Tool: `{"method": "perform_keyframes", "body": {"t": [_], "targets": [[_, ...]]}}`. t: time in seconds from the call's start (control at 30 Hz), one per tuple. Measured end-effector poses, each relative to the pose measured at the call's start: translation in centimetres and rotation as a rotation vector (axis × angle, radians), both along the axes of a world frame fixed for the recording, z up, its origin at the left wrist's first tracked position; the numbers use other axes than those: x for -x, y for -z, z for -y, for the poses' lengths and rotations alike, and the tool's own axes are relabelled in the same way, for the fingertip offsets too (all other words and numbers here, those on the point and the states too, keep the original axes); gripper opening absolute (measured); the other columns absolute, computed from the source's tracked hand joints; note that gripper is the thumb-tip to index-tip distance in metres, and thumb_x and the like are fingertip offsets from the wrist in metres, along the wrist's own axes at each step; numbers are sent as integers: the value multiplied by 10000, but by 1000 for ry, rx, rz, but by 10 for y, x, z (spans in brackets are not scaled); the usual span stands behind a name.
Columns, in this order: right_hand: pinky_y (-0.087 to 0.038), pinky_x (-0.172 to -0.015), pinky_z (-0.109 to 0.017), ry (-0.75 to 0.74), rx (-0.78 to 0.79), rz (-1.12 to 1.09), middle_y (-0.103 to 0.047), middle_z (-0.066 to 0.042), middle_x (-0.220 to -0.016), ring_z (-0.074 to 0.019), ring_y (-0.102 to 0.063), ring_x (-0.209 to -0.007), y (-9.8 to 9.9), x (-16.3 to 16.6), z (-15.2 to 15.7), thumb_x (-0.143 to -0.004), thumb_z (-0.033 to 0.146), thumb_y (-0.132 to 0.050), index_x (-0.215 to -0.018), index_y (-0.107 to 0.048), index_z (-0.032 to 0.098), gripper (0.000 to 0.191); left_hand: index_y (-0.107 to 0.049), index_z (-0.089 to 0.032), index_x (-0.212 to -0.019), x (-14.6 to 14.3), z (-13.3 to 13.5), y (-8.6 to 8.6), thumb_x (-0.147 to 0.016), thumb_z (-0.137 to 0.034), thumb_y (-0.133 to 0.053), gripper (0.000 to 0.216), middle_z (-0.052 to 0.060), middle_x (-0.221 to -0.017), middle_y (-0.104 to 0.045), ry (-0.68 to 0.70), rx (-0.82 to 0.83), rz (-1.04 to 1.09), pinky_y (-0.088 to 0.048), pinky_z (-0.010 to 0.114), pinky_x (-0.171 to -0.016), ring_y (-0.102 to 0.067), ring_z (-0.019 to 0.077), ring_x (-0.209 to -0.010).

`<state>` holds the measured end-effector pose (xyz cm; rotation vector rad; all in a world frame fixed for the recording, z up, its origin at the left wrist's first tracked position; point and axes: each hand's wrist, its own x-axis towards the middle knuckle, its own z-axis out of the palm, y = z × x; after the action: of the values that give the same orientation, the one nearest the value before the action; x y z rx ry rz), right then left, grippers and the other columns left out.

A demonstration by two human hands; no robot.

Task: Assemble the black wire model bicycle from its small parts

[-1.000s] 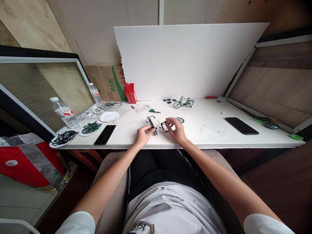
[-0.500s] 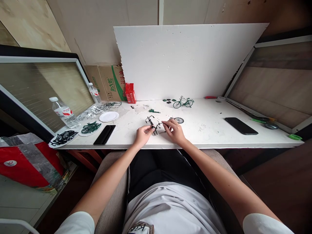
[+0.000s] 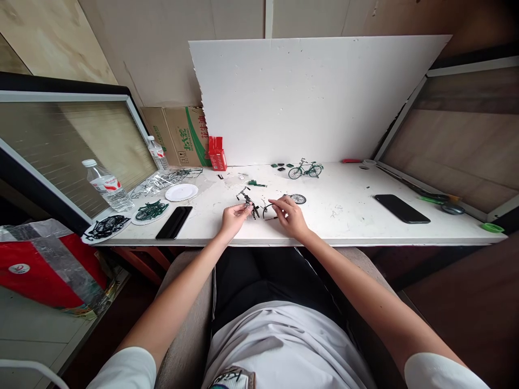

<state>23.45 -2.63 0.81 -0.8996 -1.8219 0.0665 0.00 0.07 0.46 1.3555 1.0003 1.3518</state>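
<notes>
My left hand (image 3: 234, 219) is closed on a small black model bicycle frame (image 3: 252, 206), with its handlebar pointing up and away. Just to the right, my right hand (image 3: 291, 215) pinches a thin, curved black part (image 3: 265, 210) that resembles a mudguard with struts. A narrow gap separates this part from the frame. Behind the right fingers a black spoked model wheel (image 3: 299, 199) lies on the white table (image 3: 340, 216), partly covered by the hand. Farther back stands a finished-looking green model bicycle (image 3: 305, 170).
Left on the table are a phone (image 3: 174, 222), plates of black parts (image 3: 106, 229) and green parts (image 3: 150, 211), a white plate (image 3: 181, 192) and water bottles (image 3: 106, 186). A green piece (image 3: 256, 183) lies mid-table. Another phone (image 3: 401, 208) is right. A white board (image 3: 316, 97) leans behind.
My left hand has shifted slightly left and tilted the bicycle frame. The frame and the curved part, close together before, now show a gap. My right hand has barely moved.
</notes>
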Motion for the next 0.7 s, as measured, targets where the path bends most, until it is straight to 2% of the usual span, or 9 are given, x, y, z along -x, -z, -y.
{"method": "perform_keyframes", "body": {"t": [0.17,0.3,0.4,0.5,0.6,0.7], "targets": [[-515,-686,-356,48,114,-158,-628,-90,-972,-229,-611,-876,-9,3,7,-1125,473,-474,-1036,-754,223,385,-862,-148,-1077,6,3,-19,-675,-596,-953,609,148,-1042,-829,-31,24,78,-551,341,-803,-729,259,-961],[-485,-686,-365,20,213,-216,-597,-53,-773,-207,-591,-747,-8,16,13,-1094,523,-541,-773,-754,214,494,-870,-154,-1012,5,11,-32,-668,-607,-955,575,138,-1061,-823,-6,31,130,-558,369,-911,-715,258,-1033],[-438,-618,-349,-2,178,-155,-571,-29,-719,-171,-530,-634,-3,27,18,-1032,505,-668,-877,-829,216,365,-873,-163,-993,-1,20,-39,-641,-593,-975,565,120,-1021,-821,32,43,187,-557,398,-980,-713,257,-1050],[-442,-613,-340,2,85,-84,-570,-24,-754,-156,-513,-619,1,32,20,-986,471,-739,-1020,-847,217,278,-874,-169,-962,-8,29,-43,-643,-598,-974,544,116,-1004,-820,58,46,213,-558,410,-983,-715,269,-1064],[-448,-614,-336,21,47,-52,-580,-34,-786,-159,-518,-637,4,32,20,-978,449,-752,-1007,-834,211,253,-870,-161,-923,-13,35,-44,-669,-598,-962,514,130,-1028,-823,73,34,195,-560,421,-982,-722,289,-1083],[-442,-612,-335,38,19,-52,-562,-32,-770,-163,-513,-640,6,30,18,-995,420,-722,-935,-812,212,235,-873,-158,-975,-16,39,-44,-672,-580,-965,527,143,-1072,-831,79,11,173,-563,444,-1003,-735,309,-1096]]}}
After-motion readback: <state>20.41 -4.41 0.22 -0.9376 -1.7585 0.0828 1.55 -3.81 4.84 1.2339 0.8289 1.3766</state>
